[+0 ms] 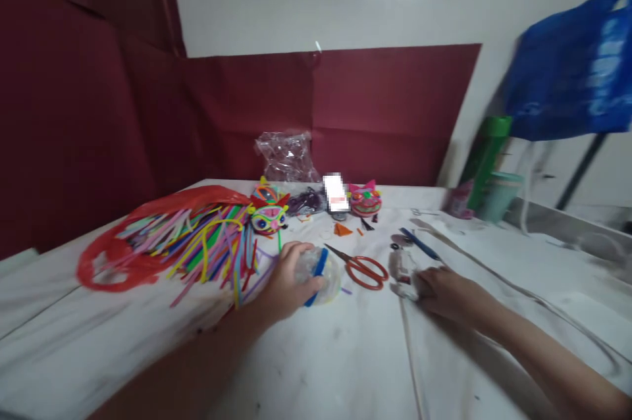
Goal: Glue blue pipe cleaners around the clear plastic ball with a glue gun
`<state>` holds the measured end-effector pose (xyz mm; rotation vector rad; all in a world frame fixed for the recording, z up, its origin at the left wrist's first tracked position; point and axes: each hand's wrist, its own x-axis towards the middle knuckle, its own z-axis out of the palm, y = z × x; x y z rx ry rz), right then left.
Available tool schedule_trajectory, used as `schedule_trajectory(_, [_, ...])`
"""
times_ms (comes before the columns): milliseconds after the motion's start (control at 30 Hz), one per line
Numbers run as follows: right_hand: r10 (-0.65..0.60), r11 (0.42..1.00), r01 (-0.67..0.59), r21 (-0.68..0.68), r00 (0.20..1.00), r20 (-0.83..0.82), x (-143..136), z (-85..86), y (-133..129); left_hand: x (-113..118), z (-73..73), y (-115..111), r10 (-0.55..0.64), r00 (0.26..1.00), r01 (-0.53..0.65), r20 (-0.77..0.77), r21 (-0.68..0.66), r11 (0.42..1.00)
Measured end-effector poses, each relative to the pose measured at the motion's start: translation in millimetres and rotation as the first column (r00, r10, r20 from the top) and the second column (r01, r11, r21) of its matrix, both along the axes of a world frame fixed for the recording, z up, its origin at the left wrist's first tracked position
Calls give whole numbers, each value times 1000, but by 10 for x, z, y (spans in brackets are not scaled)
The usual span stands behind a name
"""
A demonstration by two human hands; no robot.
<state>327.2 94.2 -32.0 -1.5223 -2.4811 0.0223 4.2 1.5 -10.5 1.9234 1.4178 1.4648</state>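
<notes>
Counter (345, 367) was white, smeared, cluttered at the far half. Red bag (123, 255) spilled pipe cleaners (207, 249) toward the left hand (286, 285). That hand's grip was closed over a clear ball (320, 272) with a blue band, resting on the counter just beside the pipe cleaners. Right hand (439, 291) lay flat-ish on a small clear packet (402, 268); grip state there could not be told, fingers blurred.

Risks, as judged: the ball looked round and slick, so a loose grip could let it roll into the pipe cleaners or toward the scissors (363, 267), which lay between the two hands, blades pointing left and back. Either hand sweeping sideways could catch them. The packet looked light and could slide off under the palm.

Hard to read: whole frame motion-blurred. Ball contents unclear. Packet contents only dark specks. Blue pen (419, 243) just behind the packet, partly smeared. Masks (269, 216) at the back were small, details vague. One back item pixelated. Right edge blurred.
</notes>
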Motion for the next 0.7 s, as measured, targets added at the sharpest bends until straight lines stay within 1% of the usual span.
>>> schedule_trajectory(33, [11, 1000, -12, 17, 999, 43, 3, -47, 27, 0, 1, -6, 8, 1000, -8, -1, -7, 1000])
schedule_trajectory(100, [15, 996, -21, 87, 997, 75, 9, -109, 63, 1, -3, -14, 7, 1000, -7, 5, -16, 1000])
schedule_trajectory(167, [0, 987, -4, 162, 1000, 22, 14, -122, 71, 5, -15, -17, 14, 1000, -14, 18, -18, 1000])
schedule_trajectory(200, [-5, 984, 12, 179, 999, -39, 13, -112, 65, 8, -25, -15, 25, 999, -25, 25, -16, 1000])
schedule_trajectory(267, [-19, 984, 57, 168, 975, -221, -4, -63, 34, 18, -50, -4, 58, 998, -58, 37, -7, 998])
schedule_trajectory(300, [-33, 987, 83, 141, 945, -326, -23, -30, 4, 24, -63, 4, 77, 996, -77, 42, -1, 997])
schedule_trajectory(367, [-50, 994, 92, 61, 867, -497, -79, 45, -98, 40, -87, 20, 108, 993, -108, 45, 3, 994])
schedule_trajectory(400, [-50, 997, 70, 15, 830, -556, -114, 84, -173, 50, -96, 26, 121, 992, -121, 45, 1, 993])
schedule_trajectory(433, [-34, 999, 17, -35, 804, -593, -151, 123, -263, 60, -103, 31, 135, 990, -135, 43, -2, 991])
schedule_trajectory(500, [-25, 991, -66, -116, 763, -646, -232, 200, -470, 78, -109, 37, 162, 986, -162, 31, -3, 987])
schedule_trajectory(533, [-29, 988, -81, -135, 748, -663, -274, 236, -573, 83, -110, 40, 175, 984, -175, 17, 4, 985])
schedule_trajectory(600, [-11, 981, -126, -150, 730, -683, -357, 299, -748, 82, -112, 53, 183, 983, -183, -10, 21, 983])
schedule_trajectory(667, [83, 954, -254, -161, 738, -670, -426, 341, -856, 68, -115, 75, 181, 983, -181, -30, 26, 983])
schedule_trajectory(700, [124, 945, -292, -149, 740, -661, -452, 352, -886, 60, -116, 86, 179, 983, -178, -41, 26, 984])
